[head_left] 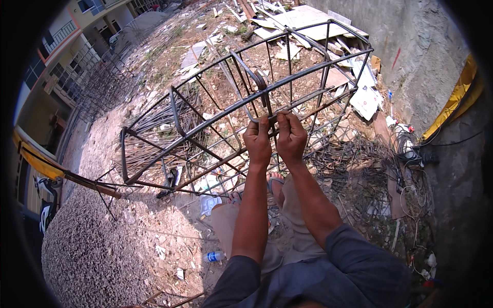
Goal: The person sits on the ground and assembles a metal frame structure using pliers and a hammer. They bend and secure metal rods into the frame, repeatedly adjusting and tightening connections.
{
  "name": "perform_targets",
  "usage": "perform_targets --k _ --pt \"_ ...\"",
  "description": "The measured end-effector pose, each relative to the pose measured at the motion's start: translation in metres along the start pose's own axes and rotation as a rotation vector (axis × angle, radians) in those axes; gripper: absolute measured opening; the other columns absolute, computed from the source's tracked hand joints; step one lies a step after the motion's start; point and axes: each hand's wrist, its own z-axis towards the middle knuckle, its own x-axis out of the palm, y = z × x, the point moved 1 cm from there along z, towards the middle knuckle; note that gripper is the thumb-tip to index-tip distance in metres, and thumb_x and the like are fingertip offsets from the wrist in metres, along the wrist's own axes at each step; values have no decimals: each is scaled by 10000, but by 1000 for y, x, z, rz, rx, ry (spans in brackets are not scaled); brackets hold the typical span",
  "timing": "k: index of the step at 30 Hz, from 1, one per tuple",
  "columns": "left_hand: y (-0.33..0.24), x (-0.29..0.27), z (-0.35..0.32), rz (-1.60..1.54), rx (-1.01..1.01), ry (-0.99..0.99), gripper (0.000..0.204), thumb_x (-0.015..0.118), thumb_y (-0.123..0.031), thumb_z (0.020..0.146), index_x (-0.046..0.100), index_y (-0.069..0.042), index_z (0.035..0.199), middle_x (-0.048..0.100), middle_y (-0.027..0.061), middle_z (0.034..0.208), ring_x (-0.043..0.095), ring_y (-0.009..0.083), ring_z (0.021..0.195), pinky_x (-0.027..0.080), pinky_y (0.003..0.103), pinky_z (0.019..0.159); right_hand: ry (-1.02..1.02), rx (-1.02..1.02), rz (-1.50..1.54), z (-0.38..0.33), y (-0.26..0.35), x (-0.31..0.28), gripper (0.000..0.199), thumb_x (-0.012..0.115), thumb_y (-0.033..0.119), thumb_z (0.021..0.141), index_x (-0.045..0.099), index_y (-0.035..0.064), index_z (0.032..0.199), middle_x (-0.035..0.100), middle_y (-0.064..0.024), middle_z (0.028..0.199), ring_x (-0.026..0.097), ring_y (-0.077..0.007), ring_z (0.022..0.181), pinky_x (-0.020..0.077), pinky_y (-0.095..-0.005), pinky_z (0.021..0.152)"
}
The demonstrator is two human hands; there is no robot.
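A long cage of steel rebar (226,111) stretches across in front of me, with square stirrups set along its lengthwise bars. Several stirrups (260,82) sit bunched on the top bar near the middle. My left hand (258,145) is closed, thumb and fingers pinching the near side of a stirrup just below that bunch. Close beside it, my right hand (291,137) is closed too, its thumb pressed on the same stirrup. The fingers partly hide the steel, so I cannot tell whether tie wire is in them.
Loose rebar (149,149) lies under the cage's left side. A gravel pile (92,251) rises at the lower left, near a plastic bottle (213,256). Broken white boards (303,20) litter the far ground. A concrete wall (411,56) and tangled cables (408,149) stand to the right.
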Motion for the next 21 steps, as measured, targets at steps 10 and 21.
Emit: perform_targets --k 10,21 --pt "7 -11 6 -9 -35 77 300 589 -302 1028 634 -36 1159 701 65 1049 676 128 930 560 273 704 115 235 148 20 -12 6 178 657 152 987 720 2 1059 706 -20 884 583 -45 787 464 -224 677" --pt "0 0 3 -103 -29 58 233 565 -225 1045 634 -19 1127 688 59 1014 635 87 894 498 218 735 88 5 -361 22 9 12 195 621 210 963 695 98 1105 695 -143 719 692 -338 652 525 -407 601"
